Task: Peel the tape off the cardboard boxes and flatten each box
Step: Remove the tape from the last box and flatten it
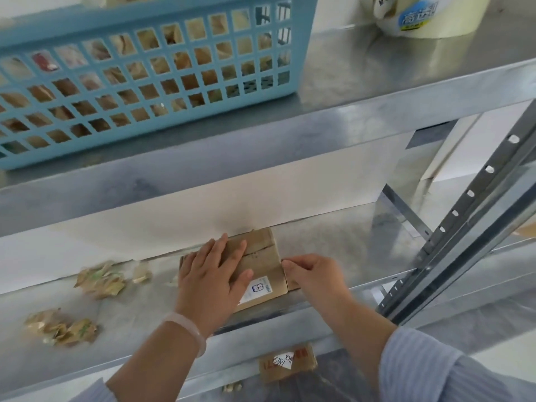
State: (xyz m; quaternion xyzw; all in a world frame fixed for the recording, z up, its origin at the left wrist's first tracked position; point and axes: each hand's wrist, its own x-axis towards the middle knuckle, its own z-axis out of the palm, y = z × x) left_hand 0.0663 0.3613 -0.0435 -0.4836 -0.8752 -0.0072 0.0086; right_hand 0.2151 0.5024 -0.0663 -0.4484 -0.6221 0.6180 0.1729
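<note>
One cardboard box [262, 264] on the lower metal shelf [333, 245], close against the white back wall: brown, matte, low and nearly flat, with one seam across the top and one white printed label at the near corner.

Two hands at it. Left hand [210, 275] palm-down on the box's left half, fingers straight and spread, gripping nothing. One pale, smooth bracelet [188, 329] round that wrist. Right hand [316, 274] at the box's right edge, fingers curled, thumb and forefinger pinching a thin tan edge there. Tape or cardboard flap, impossible to tell. One ribbed, blue-striped sleeve [429, 369] on the right arm.

Left of the box, on the same shelf and well apart from it: three crumpled tape wads [100, 280], tan and wrinkled, two large and one small.

On the upper shelf: one light-blue plastic basket [150, 33] with a lattice wall of square holes, holding crumpled tan stuff, and one pale tape roll [429, 17] with a blue-lettered label, far right.

Below the hands: a second box [304, 364], brown, with one white tag of handwritten digits.

At the right: one grey metal upright [464, 204] with a row of punched holes.
</note>
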